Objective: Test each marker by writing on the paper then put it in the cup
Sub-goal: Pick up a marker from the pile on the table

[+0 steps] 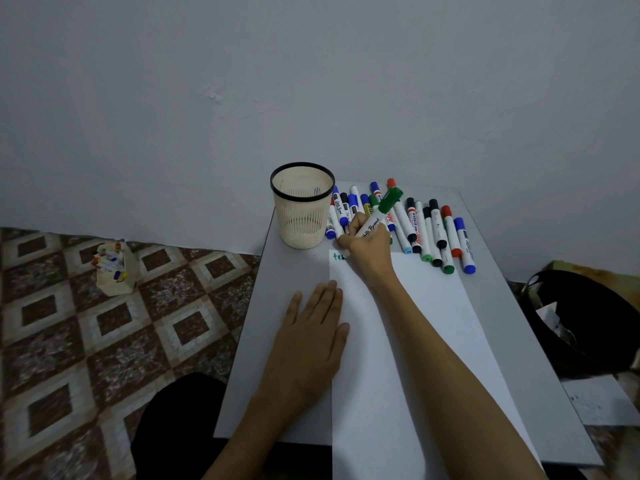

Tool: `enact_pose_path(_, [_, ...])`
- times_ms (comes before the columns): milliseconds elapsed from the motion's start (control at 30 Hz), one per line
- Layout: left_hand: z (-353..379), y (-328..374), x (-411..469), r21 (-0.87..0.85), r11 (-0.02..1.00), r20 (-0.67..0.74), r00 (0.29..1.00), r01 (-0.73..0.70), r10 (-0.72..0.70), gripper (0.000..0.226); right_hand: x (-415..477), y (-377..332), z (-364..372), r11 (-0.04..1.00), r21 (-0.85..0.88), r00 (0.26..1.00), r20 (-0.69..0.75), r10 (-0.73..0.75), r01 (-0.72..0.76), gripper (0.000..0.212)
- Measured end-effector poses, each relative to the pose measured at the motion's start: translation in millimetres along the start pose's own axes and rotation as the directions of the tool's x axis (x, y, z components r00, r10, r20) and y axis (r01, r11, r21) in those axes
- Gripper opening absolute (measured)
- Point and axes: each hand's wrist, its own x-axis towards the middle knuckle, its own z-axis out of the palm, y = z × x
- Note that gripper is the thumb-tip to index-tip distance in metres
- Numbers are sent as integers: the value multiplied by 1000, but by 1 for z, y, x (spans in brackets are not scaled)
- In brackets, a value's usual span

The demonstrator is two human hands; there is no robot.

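Our right grip [367, 243] clasps a green marker [379, 215], writing at the paper's [450, 306] top corner; our left grip [308, 337], flat and released, steadies the sheet. The cup [301, 216] stands close beyond.

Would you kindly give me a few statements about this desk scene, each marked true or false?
1. The right hand grips a green marker at the paper. True.
2. The left hand holds the cup. False: it lies flat at the paper's left edge, apart from the cup.
3. The writing on the paper is red. False: it is green.
4. Loose markers lie on the table beyond the paper. True.
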Motion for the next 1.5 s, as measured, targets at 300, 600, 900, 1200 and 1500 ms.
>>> enact_pose_path(300, [-3,2,-1,-17,1000,7,1000,5,-5,61,1,7,0,1000,3,995,-102,-15,16,28])
enact_pose_path(600, [-2,0,-1,-5,1000,-3,1000,6,-6,63,3,7,1,998,54,999,-37,31,-29,34])
enact_pose_path(900, [-1,-1,-2,-13,1000,21,1000,8,-8,60,1,2,-13,935,339,976,-217,-28,102,26])
enact_pose_path(1200, [-22,2,5,-436,893,38,994,111,-105,67,-34,8,-38,797,-298,832,-15,-554,525,25])
enact_pose_path(1500, [-52,49,17,-835,416,304,932,360,-197,35,-63,10,-41,250,-753,586,215,-781,609,14])
